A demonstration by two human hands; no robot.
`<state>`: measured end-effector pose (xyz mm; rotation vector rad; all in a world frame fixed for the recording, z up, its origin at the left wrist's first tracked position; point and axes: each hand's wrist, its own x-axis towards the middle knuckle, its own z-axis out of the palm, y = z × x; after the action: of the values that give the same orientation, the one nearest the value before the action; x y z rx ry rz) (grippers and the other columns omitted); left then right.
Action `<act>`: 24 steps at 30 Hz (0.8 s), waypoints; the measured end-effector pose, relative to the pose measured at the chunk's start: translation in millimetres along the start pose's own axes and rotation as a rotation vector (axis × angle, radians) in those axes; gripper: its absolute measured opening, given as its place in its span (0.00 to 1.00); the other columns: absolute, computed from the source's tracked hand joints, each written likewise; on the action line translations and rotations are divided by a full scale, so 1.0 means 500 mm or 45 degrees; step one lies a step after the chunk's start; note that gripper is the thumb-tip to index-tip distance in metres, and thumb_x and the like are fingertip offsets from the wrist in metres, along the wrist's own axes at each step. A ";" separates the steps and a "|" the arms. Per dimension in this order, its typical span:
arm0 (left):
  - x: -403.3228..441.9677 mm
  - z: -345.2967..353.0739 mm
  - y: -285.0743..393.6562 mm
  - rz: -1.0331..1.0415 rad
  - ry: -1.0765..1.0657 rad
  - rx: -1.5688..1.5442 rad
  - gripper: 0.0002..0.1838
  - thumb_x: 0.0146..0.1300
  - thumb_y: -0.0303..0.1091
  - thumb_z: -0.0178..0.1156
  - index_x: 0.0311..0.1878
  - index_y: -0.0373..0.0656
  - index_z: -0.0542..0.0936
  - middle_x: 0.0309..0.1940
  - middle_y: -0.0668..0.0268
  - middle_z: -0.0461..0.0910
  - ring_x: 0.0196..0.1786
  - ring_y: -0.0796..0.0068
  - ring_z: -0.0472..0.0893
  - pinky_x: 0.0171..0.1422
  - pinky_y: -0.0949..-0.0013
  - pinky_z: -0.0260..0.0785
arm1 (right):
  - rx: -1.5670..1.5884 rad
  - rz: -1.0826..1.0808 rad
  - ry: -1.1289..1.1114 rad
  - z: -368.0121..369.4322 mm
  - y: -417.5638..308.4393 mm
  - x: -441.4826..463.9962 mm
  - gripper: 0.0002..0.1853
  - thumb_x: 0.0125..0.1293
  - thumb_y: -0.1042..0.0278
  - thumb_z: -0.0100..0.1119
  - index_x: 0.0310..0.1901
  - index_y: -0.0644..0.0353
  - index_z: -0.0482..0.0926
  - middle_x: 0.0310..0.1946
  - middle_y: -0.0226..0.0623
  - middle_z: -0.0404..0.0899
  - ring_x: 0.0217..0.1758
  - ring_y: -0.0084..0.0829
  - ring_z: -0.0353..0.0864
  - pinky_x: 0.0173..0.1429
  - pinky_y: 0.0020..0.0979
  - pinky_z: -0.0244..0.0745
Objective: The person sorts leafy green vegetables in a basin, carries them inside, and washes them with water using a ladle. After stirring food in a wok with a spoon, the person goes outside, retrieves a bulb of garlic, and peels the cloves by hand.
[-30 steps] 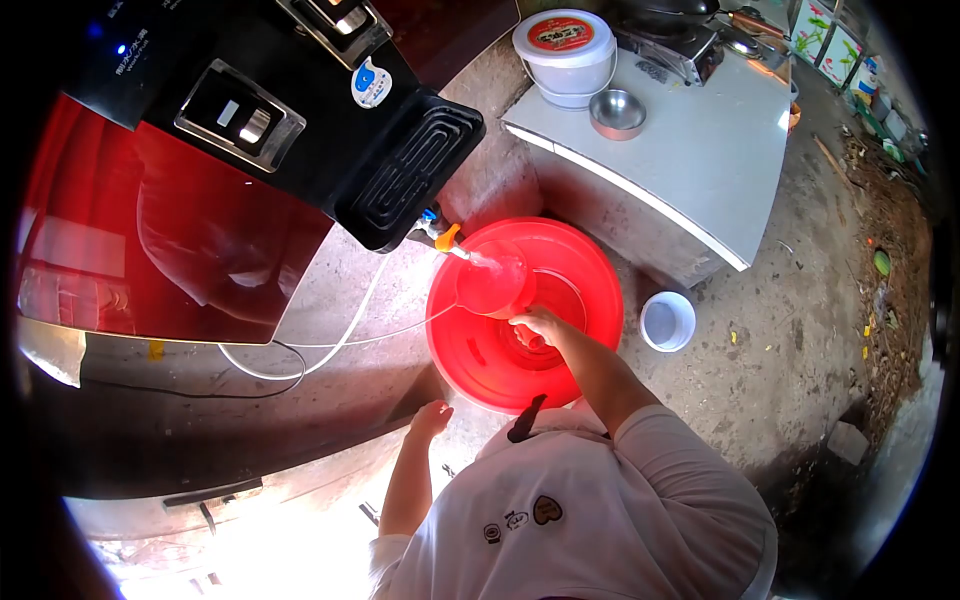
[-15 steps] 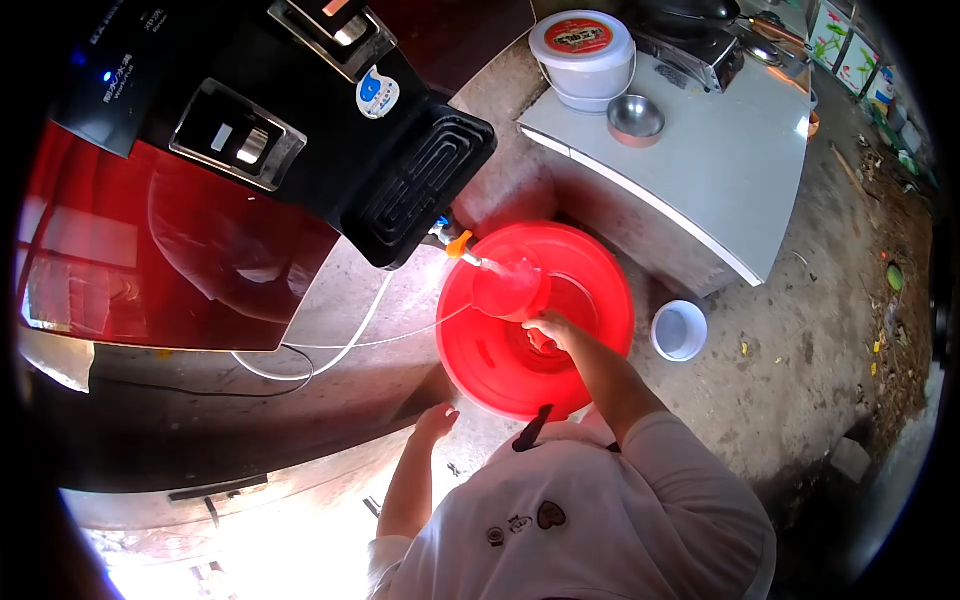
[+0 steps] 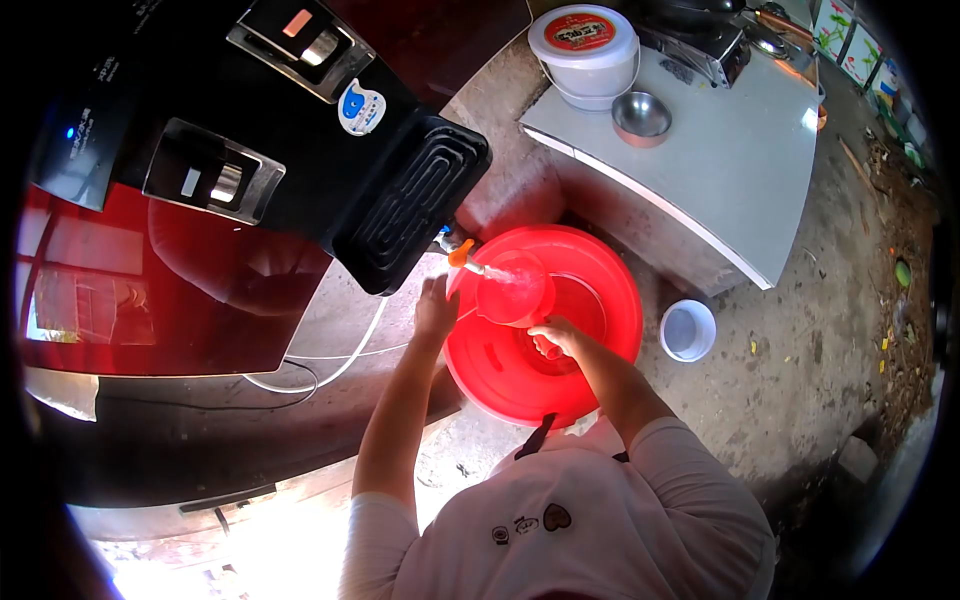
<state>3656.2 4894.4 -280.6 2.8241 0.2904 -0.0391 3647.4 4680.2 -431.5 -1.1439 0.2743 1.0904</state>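
Observation:
Water runs from a tap with an orange handle [image 3: 461,253] into a red water dipper [image 3: 508,308]. My right hand [image 3: 556,337] is closed around the dipper's handle and keeps it under the spout. Below the dipper stands a wide red basin [image 3: 617,300] on the floor. My left hand [image 3: 435,310] is raised beside the basin's left rim, just under the tap, with its fingers stretched out and nothing visible in them. It appears apart from the tap handle.
A black and red water dispenser [image 3: 410,190] juts in at upper left, above the tap. On a grey-topped counter [image 3: 710,170] stand a lidded white bucket [image 3: 585,70], a metal bowl [image 3: 641,118] and a stove [image 3: 700,50]. A white tub [image 3: 688,331] sits right of the basin.
My left hand has risen from below the basin's lower left to near the tap. My right hand still holds the dipper under the running water. The view has shifted slightly.

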 end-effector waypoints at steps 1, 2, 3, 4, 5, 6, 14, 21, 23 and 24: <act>0.021 -0.008 0.020 0.089 0.073 0.110 0.21 0.53 0.38 0.54 0.50 0.42 0.67 0.45 0.52 0.68 0.42 0.50 0.74 0.44 0.55 0.68 | -0.013 0.007 0.022 0.000 -0.001 0.000 0.07 0.50 0.69 0.57 0.28 0.61 0.71 0.16 0.36 0.72 0.18 0.28 0.73 0.20 0.30 0.70; 0.043 -0.017 0.039 0.107 0.043 0.170 0.19 0.54 0.38 0.54 0.49 0.43 0.68 0.44 0.53 0.69 0.43 0.52 0.74 0.44 0.56 0.68 | -0.007 0.012 0.024 -0.003 0.002 0.003 0.07 0.50 0.69 0.57 0.28 0.61 0.71 0.16 0.36 0.72 0.18 0.28 0.73 0.20 0.30 0.70; 0.061 -0.023 0.055 0.126 0.013 0.231 0.18 0.55 0.39 0.53 0.48 0.44 0.68 0.44 0.54 0.69 0.43 0.53 0.74 0.44 0.57 0.68 | -0.013 0.007 0.014 -0.006 0.005 0.007 0.07 0.51 0.69 0.57 0.30 0.60 0.71 0.18 0.35 0.72 0.19 0.27 0.73 0.21 0.29 0.70; 0.078 -0.016 0.059 0.130 0.008 0.233 0.18 0.55 0.39 0.53 0.48 0.44 0.68 0.44 0.54 0.69 0.43 0.53 0.74 0.44 0.57 0.68 | -0.018 0.000 0.005 -0.006 0.000 0.006 0.08 0.51 0.69 0.57 0.33 0.60 0.72 0.20 0.33 0.73 0.20 0.26 0.73 0.22 0.28 0.69; 0.092 -0.007 0.062 0.158 0.033 0.305 0.16 0.56 0.38 0.52 0.46 0.45 0.68 0.43 0.56 0.69 0.44 0.55 0.73 0.44 0.57 0.68 | -0.011 0.000 0.009 -0.008 -0.005 0.004 0.08 0.51 0.69 0.57 0.33 0.60 0.72 0.20 0.33 0.73 0.20 0.26 0.73 0.22 0.28 0.69; 0.102 0.001 0.064 0.187 0.058 0.377 0.13 0.57 0.37 0.51 0.45 0.46 0.68 0.42 0.57 0.69 0.44 0.56 0.73 0.45 0.58 0.68 | -0.053 0.031 0.005 -0.012 -0.009 0.000 0.08 0.51 0.67 0.57 0.33 0.59 0.72 0.20 0.33 0.73 0.20 0.26 0.73 0.22 0.28 0.69; 0.126 0.028 0.056 0.211 0.030 0.408 0.17 0.54 0.26 0.48 0.48 0.52 0.72 0.39 0.61 0.72 0.43 0.60 0.73 0.45 0.61 0.68 | -0.138 0.139 0.028 -0.013 -0.038 -0.027 0.10 0.51 0.64 0.57 0.34 0.57 0.72 0.21 0.31 0.73 0.21 0.26 0.74 0.22 0.30 0.69; 0.129 0.036 0.039 0.340 0.028 0.425 0.09 0.58 0.34 0.48 0.42 0.47 0.68 0.40 0.61 0.70 0.42 0.58 0.73 0.41 0.61 0.70 | -0.055 0.026 0.019 -0.027 0.000 0.008 0.09 0.50 0.65 0.56 0.33 0.58 0.72 0.20 0.33 0.73 0.22 0.27 0.74 0.20 0.32 0.69; 0.122 0.038 0.041 0.379 0.115 0.421 0.09 0.57 0.34 0.48 0.42 0.47 0.68 0.40 0.62 0.70 0.42 0.59 0.73 0.41 0.61 0.70 | -0.059 0.058 0.034 -0.027 -0.003 0.007 0.10 0.50 0.65 0.56 0.33 0.58 0.72 0.20 0.33 0.73 0.22 0.27 0.74 0.20 0.32 0.69; 0.122 0.038 0.042 0.379 0.114 0.422 0.09 0.57 0.34 0.48 0.42 0.47 0.68 0.40 0.62 0.70 0.42 0.59 0.73 0.41 0.61 0.70 | -0.062 0.061 0.035 -0.027 -0.002 0.007 0.10 0.50 0.65 0.56 0.33 0.58 0.72 0.20 0.33 0.73 0.22 0.27 0.74 0.20 0.32 0.69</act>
<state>3720.4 4880.9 -296.3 3.1711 -0.1336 0.1141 3654.5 4671.0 -439.1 -1.2018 0.2993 1.1296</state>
